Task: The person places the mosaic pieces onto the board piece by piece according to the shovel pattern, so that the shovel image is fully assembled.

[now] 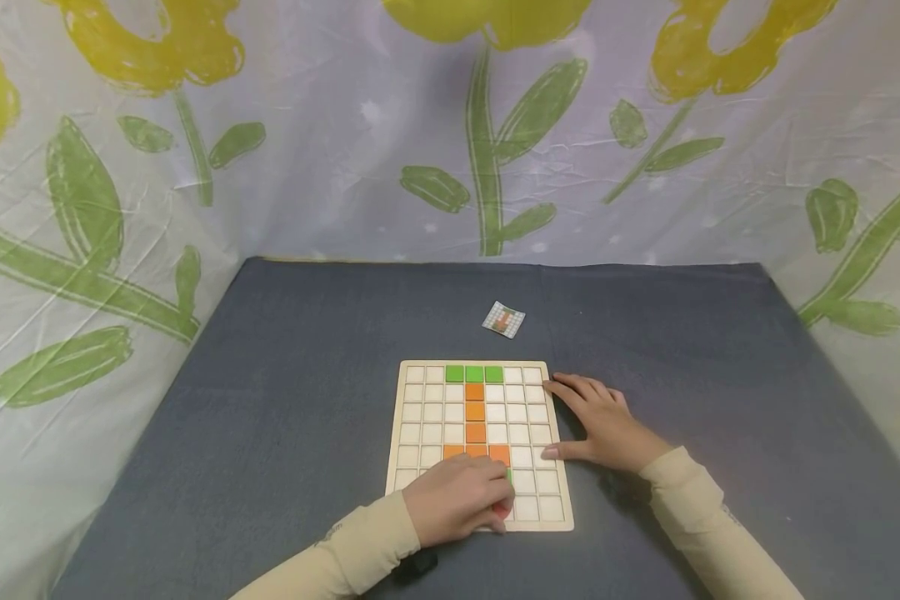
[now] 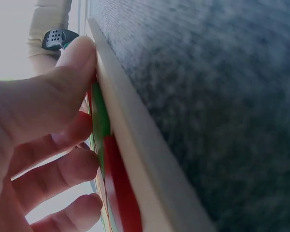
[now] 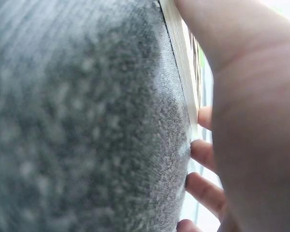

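Note:
A light wooden grid board (image 1: 564, 492) lies on the dark cloth. Three green tiles (image 1: 475, 374) fill part of its top row, with a column of orange tiles (image 1: 476, 412) below. Over the lower middle, my left hand (image 1: 461, 496) pinches a red tile (image 1: 502, 508) at the board's near side, its thumb by the edge. In the left wrist view a green tile (image 2: 100, 113) and another red tile (image 2: 121, 188) sit along that edge. My right hand (image 1: 607, 425) rests with spread fingers against the board's right side. The left hand covers several lower cells.
A small picture card (image 1: 504, 319) with a similar pattern lies beyond the board. Dark cloth (image 1: 307, 400) covers the table. A flower-printed curtain (image 1: 330, 167) hangs behind and at both sides.

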`<state>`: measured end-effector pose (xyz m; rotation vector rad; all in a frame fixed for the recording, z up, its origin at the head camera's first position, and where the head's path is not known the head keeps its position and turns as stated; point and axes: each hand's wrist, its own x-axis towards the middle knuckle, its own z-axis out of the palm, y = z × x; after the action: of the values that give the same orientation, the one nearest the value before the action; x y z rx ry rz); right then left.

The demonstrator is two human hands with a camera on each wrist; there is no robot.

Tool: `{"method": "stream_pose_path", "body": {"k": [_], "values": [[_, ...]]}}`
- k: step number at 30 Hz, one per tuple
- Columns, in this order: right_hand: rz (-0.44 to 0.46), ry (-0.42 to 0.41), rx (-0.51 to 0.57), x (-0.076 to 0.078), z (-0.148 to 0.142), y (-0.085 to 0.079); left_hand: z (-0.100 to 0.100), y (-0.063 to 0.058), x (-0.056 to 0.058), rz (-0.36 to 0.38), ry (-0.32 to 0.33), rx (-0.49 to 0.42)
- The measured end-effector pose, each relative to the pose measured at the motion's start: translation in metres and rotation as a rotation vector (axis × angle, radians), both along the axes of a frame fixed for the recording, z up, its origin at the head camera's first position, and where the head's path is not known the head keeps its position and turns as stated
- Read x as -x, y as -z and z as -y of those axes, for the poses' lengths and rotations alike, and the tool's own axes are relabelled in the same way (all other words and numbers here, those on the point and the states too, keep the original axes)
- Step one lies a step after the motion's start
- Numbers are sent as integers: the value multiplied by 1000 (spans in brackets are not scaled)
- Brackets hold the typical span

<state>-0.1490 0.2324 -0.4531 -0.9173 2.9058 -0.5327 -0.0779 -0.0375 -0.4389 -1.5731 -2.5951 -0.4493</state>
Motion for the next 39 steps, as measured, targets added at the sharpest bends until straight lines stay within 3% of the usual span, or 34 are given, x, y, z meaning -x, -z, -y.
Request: {"method": "stream_pose_path", "body": {"k": [9, 19, 33, 37, 39], "values": [[-10, -9, 5, 1, 2, -2, 1, 0, 2, 6, -21, 0], [7, -8, 1, 0, 3, -2, 6, -2, 2, 107, -32, -1], [35, 4, -20, 0, 2, -2, 11, -2, 0, 129, -48, -4], [36, -2, -19, -1, 2, 1, 15, 0, 1, 132, -55, -57], [33, -12, -16, -2, 3, 3, 19, 1, 2, 122, -98, -84]]}}
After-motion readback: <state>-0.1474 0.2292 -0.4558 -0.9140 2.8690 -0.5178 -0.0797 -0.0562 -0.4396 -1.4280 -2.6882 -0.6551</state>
